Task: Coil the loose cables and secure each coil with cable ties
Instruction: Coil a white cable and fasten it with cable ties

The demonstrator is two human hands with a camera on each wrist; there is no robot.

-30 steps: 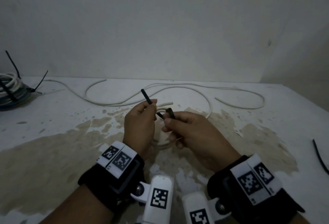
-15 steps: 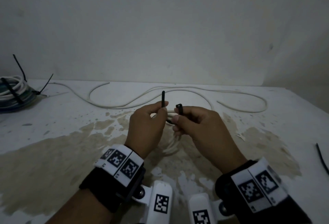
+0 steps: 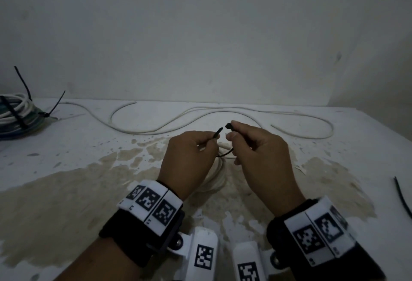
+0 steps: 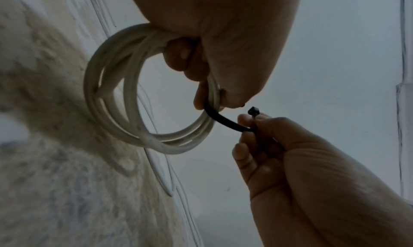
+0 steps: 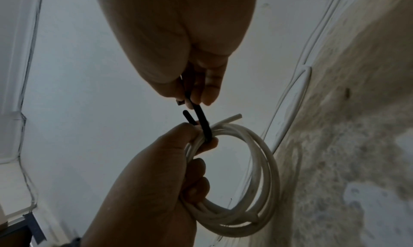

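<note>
**Tie looped round the coil, ends not yet joined**

The white coil looks light and springy: its few turns fan apart wherever nothing clamps them, so I judge it would loosen if let go. The best hold is where the strands bunch together, which is where the left hand has it. In the left wrist view the curled fingers grip the bundle at about 1 o'clock on the ring, and the rest of the coil hangs free below, above the stained table at the centre of the head view.

The black tie is thin, smooth and stiff enough to keep its curve. It probably slips easily between fingertips, so a pinch close to each end suits it. It passes under the bundle beside the left hand's grip. The left thumb and forefinger also pinch the tail, which points toward 1 o'clock. The right hand has its fingers curled, thumb and forefinger pinching the tie just below the head; the remaining fingers fold into the palm. Head and tail stand near each other but apart, so threading remains to be done.

At 9 o'clock on the table lies a finished bundle with ties on it. A loose cable snakes along the back at 12, and a spare tie lies at 3.
</note>
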